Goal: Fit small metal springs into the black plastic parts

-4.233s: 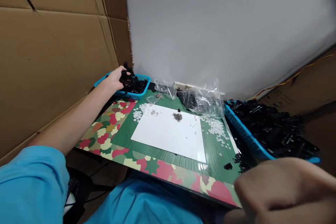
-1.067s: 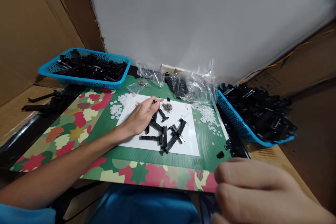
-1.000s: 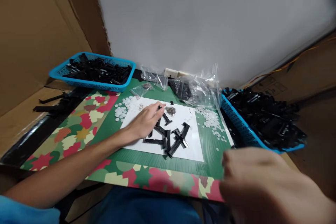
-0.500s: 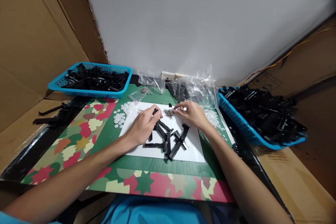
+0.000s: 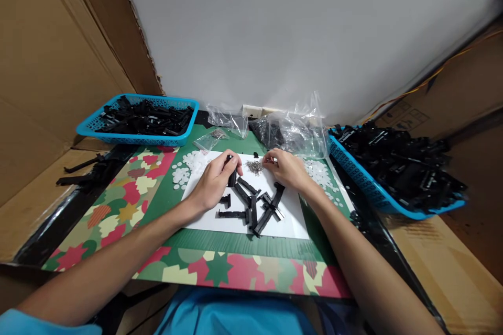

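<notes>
My left hand (image 5: 215, 178) is closed around a black plastic part (image 5: 232, 177), held upright over the white sheet (image 5: 204, 223). Right beside a small pile of metal pieces, perhaps screws or springs (image 5: 255, 167), my right hand (image 5: 286, 168) has its fingers pinched together. Whatever lies between those fingertips is hidden or too small to name. Several loose black plastic parts (image 5: 253, 212) lie crossed over one another on the sheet, below both hands. White round discs are spread at the left (image 5: 181, 175) and the right (image 5: 319, 174) of the sheet.
A blue basket (image 5: 157, 140) of black parts stands at the back left. Another blue basket (image 5: 363, 183), heaped with black pieces, stands at the right. Clear plastic bags (image 5: 298, 138) lie against the wall. Black parts (image 5: 88, 170) rest at the left edge.
My left hand has turned the black part slightly, so more of its length shows. My right hand stays by the metal pile, fingers drawn closer together. The view has shifted a little.
</notes>
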### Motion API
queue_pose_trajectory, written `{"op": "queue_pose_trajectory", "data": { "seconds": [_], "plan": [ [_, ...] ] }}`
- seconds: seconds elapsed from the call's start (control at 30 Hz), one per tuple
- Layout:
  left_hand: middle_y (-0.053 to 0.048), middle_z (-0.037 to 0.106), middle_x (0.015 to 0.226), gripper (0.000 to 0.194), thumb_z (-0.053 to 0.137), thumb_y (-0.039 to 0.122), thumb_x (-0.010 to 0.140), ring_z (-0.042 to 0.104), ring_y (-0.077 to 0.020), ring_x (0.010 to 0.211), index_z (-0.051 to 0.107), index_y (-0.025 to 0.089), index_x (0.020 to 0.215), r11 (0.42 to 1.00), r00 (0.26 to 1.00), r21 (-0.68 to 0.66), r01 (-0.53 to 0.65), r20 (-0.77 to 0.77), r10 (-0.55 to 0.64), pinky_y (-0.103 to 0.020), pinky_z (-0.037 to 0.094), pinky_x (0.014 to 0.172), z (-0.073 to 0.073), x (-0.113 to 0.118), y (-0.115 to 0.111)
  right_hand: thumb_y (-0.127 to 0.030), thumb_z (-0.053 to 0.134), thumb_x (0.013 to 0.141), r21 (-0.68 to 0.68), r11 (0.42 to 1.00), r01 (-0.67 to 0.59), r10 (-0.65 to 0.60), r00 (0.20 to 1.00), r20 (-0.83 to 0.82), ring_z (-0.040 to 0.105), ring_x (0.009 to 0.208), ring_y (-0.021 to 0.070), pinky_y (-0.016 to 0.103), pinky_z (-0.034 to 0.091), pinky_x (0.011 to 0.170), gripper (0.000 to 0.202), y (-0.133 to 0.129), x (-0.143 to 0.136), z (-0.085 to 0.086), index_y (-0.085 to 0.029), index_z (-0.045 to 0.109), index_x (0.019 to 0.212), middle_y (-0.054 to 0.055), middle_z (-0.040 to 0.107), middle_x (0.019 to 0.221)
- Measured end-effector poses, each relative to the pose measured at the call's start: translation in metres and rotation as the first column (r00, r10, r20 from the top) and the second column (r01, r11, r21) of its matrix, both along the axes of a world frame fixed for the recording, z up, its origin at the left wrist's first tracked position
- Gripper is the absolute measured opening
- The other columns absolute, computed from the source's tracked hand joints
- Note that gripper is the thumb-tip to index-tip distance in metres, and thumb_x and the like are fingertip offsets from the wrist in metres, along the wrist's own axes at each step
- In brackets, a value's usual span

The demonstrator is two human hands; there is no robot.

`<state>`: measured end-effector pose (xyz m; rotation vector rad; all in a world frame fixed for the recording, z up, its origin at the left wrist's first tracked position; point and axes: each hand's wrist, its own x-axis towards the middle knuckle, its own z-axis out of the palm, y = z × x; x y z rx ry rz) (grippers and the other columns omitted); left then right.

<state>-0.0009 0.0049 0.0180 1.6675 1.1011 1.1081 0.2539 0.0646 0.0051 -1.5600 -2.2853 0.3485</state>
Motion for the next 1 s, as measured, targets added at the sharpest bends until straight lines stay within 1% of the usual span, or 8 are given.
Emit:
{"op": "queue_pose_trajectory", "data": {
  "seconds": [0.13,0.23,0.43,0.57,0.7,0.77,0.87,1.0],
  "plan": [
    [-0.005,0.072,0.094,0.041,0.045,0.055,0.111,0.061,-0.0186,0.084,0.066,0.021,0.104,1.000,1.000,-0.020,0.012,0.019,-0.011,-0.030,0.049,0.080,0.000,0.001,-0.001,-0.028,0.062,0.102,-0.034,0.999,-0.005,0.005,1.000,0.008,0.067,0.089,0.0227,0.031,0.035,0.067,0.010,-0.003,0.003,0.000,-0.024,0.072,0.101,0.006,0.077,0.107],
    [-0.005,0.071,0.093,0.040,0.046,0.055,0.110,0.062,-0.0189,0.085,0.065,0.020,0.106,0.999,0.999,-0.025,0.031,0.041,-0.030,-0.030,0.049,0.079,0.001,0.001,-0.003,-0.028,0.060,0.103,-0.026,1.000,0.017,-0.017,1.000,-0.007,0.067,0.088,0.0221,0.031,0.036,0.068,0.011,-0.004,0.007,0.001,-0.024,0.070,0.103,0.006,0.076,0.108],
    [-0.003,0.068,0.088,0.034,0.052,0.051,0.109,0.059,-0.0169,0.078,0.063,0.020,0.119,0.994,0.989,-0.032,0.105,0.106,-0.101,-0.029,0.045,0.072,0.006,0.004,-0.006,-0.029,0.059,0.105,0.083,0.995,0.062,-0.059,0.997,-0.041,0.066,0.089,0.0221,0.031,0.036,0.069,0.011,-0.013,0.005,0.009,-0.023,0.068,0.105,0.007,0.073,0.111],
    [-0.001,0.066,0.085,0.029,0.057,0.045,0.108,0.060,-0.0166,0.080,0.064,0.019,0.119,0.990,0.983,-0.037,0.134,0.131,-0.128,-0.029,0.045,0.074,0.008,0.005,-0.004,-0.027,0.058,0.106,0.143,0.990,0.011,-0.015,0.999,0.028,0.065,0.083,0.0203,0.032,0.033,0.065,0.010,-0.020,-0.004,0.010,-0.023,0.068,0.106,0.006,0.072,0.113],
    [-0.002,0.066,0.083,0.030,0.056,0.045,0.108,0.060,-0.0168,0.078,0.066,0.019,0.119,0.992,0.985,-0.054,0.116,0.133,-0.108,-0.029,0.045,0.071,0.007,0.004,-0.002,-0.029,0.059,0.107,0.135,0.990,-0.037,0.023,0.994,0.103,0.064,0.079,0.0205,0.032,0.029,0.061,0.011,-0.022,-0.008,0.007,-0.023,0.068,0.105,0.007,0.071,0.110],
    [-0.002,0.066,0.082,0.031,0.056,0.045,0.108,0.060,-0.0166,0.077,0.066,0.019,0.120,0.992,0.984,-0.061,0.114,0.141,-0.105,-0.028,0.045,0.069,0.008,0.004,-0.002,-0.028,0.059,0.107,0.139,0.990,-0.034,0.025,0.998,0.063,0.063,0.079,0.0200,0.031,0.032,0.063,0.010,-0.021,-0.008,0.007,-0.023,0.068,0.106,0.006,0.070,0.111],
    [-0.002,0.067,0.081,0.031,0.059,0.046,0.106,0.059,-0.0154,0.071,0.067,0.019,0.120,0.989,0.982,-0.084,0.118,0.158,-0.104,-0.027,0.045,0.065,0.009,0.004,-0.002,-0.026,0.059,0.107,0.141,0.989,-0.033,0.044,0.996,-0.074,0.062,0.079,0.0185,0.031,0.038,0.068,0.009,-0.024,-0.009,0.013,-0.024,0.067,0.106,0.005,0.069,0.109],
    [-0.003,0.069,0.083,0.033,0.062,0.047,0.104,0.060,-0.0154,0.069,0.068,0.019,0.120,0.983,0.974,-0.102,0.155,0.180,-0.135,-0.027,0.046,0.062,0.009,0.005,-0.003,-0.030,0.060,0.107,0.118,0.984,-0.135,0.165,0.943,-0.290,0.056,0.074,0.0165,0.031,0.042,0.070,0.010,-0.037,-0.016,0.027,-0.024,0.067,0.102,0.004,0.066,0.099]
  ]
}}
